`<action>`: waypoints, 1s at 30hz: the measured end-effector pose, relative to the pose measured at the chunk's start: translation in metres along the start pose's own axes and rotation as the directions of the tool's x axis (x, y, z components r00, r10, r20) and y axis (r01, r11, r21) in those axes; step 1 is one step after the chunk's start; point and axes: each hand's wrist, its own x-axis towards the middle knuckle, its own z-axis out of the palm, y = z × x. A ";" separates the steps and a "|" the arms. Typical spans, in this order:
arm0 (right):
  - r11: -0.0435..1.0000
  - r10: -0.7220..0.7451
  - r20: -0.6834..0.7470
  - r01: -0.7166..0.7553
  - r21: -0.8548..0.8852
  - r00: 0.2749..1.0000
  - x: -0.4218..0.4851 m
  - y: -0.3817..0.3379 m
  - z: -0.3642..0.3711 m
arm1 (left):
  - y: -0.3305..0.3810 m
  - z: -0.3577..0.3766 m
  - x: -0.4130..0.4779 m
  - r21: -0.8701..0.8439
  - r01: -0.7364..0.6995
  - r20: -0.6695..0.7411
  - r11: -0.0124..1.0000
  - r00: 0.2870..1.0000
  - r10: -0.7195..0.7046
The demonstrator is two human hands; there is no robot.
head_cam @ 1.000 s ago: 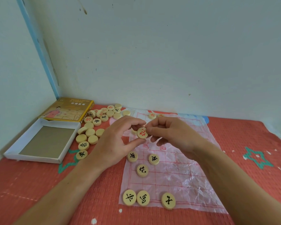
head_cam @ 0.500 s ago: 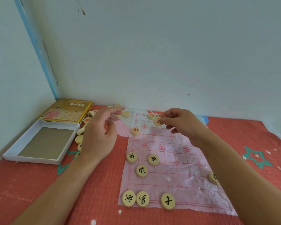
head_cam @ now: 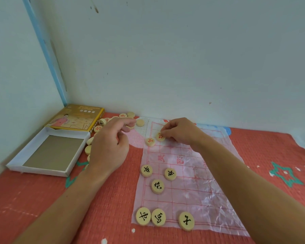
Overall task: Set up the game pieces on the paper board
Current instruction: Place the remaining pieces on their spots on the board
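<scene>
A red quilted cloth [head_cam: 42,199] covers the surface by the wall. On it lies the thin paper board [head_cam: 201,187], with a white box tray [head_cam: 48,154] and its yellow lid [head_cam: 76,117] off to the left. The left hand [head_cam: 109,147] hovers over the heap of loose pieces [head_cam: 102,123] between lid and board, its fingers loosely curled and holding nothing that shows. The right hand [head_cam: 181,131] pinches a red-marked piece [head_cam: 160,137] on the board's far left part, just beside another red piece [head_cam: 150,142], and six black-marked pieces sit on the near half, a row of three [head_cam: 158,217] at the edge and three more [head_cam: 157,186] farther in.
</scene>
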 end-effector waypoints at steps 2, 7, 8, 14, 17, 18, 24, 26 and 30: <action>1.000 -0.001 0.006 0.001 -0.025 1.000 0.002 0.001 0.002 | 0.000 0.000 0.000 -0.001 0.003 -0.001 1.000 1.000 -0.003; 0.991 -0.025 -0.018 0.022 -0.132 1.000 0.008 0.000 0.006 | 0.001 -0.001 0.000 0.008 0.013 0.010 1.000 1.000 -0.013; 0.989 -0.032 -0.030 0.027 -0.146 0.999 0.008 0.000 0.007 | 0.001 -0.001 0.000 0.011 0.018 0.011 1.000 1.000 -0.018; 0.978 -0.088 -0.071 0.072 -0.194 0.994 0.005 0.000 0.008 | -0.006 -0.014 0.009 0.052 0.102 -0.092 0.993 0.991 -0.096; 0.979 -0.155 -0.126 0.135 -0.154 0.980 0.003 -0.007 0.010 | -0.015 -0.025 0.014 0.121 0.199 -0.133 0.973 0.974 -0.182; 0.977 -0.180 -0.140 0.161 -0.142 0.974 0.003 -0.011 0.013 | -0.018 -0.028 0.014 0.151 0.212 -0.125 0.965 0.973 -0.194; 0.879 -0.401 -0.086 0.356 -0.318 0.912 0.010 -0.031 0.047 | -0.027 -0.032 0.015 0.389 0.179 0.028 0.903 0.978 -0.206; 0.801 -0.474 -0.006 0.429 -0.417 0.880 0.015 -0.033 0.058 | -0.030 -0.030 0.014 0.446 0.171 0.076 0.878 0.971 -0.228; 0.668 -0.531 0.104 0.491 -0.560 0.841 0.023 -0.034 0.071 | -0.034 -0.028 0.015 0.525 0.159 0.158 0.836 0.947 -0.279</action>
